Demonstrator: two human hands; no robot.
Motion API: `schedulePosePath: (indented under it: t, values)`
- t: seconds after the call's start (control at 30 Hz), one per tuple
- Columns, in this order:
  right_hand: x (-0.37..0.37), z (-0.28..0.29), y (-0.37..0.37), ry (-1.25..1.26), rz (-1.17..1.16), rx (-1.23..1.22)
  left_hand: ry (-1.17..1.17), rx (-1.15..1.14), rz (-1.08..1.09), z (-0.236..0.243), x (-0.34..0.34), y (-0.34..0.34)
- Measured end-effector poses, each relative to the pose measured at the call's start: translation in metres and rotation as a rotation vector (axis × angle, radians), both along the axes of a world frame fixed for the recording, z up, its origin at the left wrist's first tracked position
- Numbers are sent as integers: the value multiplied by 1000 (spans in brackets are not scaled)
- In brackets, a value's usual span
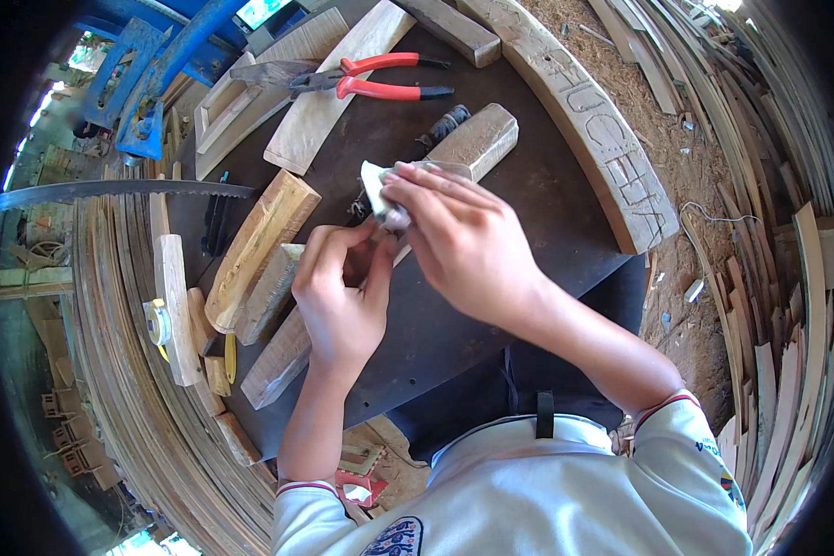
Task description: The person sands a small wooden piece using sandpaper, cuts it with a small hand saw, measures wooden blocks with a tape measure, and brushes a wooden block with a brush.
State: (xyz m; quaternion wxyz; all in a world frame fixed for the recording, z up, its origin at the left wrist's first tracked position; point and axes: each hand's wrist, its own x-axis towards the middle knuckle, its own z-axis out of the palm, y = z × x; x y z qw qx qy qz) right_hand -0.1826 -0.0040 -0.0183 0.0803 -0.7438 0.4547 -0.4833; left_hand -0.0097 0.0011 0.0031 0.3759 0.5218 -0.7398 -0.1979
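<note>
sheet (372, 185) is hanging over the tabletop (435, 334), the right hand (468, 236) gripping it. the left hand (343, 287) is curling narrowly beside it, its hold being impossible to tell; bracing both together should be steadying this work.

Lettering (606, 141) on curved beam (565, 111) and shirt (565, 482)
</note>
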Motion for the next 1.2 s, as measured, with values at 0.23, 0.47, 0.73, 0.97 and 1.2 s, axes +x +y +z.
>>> schedulePosePath:
  t: [0.23, 0.47, 0.73, 0.97, 1.2]
  values:
    - [-1, 1, 7, 38, -4, 19, -85, -80, -12, -2, 2, 0]
    - [14, 3, 18, 52, 44, -17, -145, -204, -55, -8, 11, -4]
    - [17, 0, 19, 111, 39, -64, -150, -226, -73, -7, 10, -6]
    - [16, 0, 16, 116, -19, -21, -90, -80, -47, -5, 8, -4]
    - [16, -3, 13, 155, -32, -13, -18, 9, 7, -4, 6, -1]
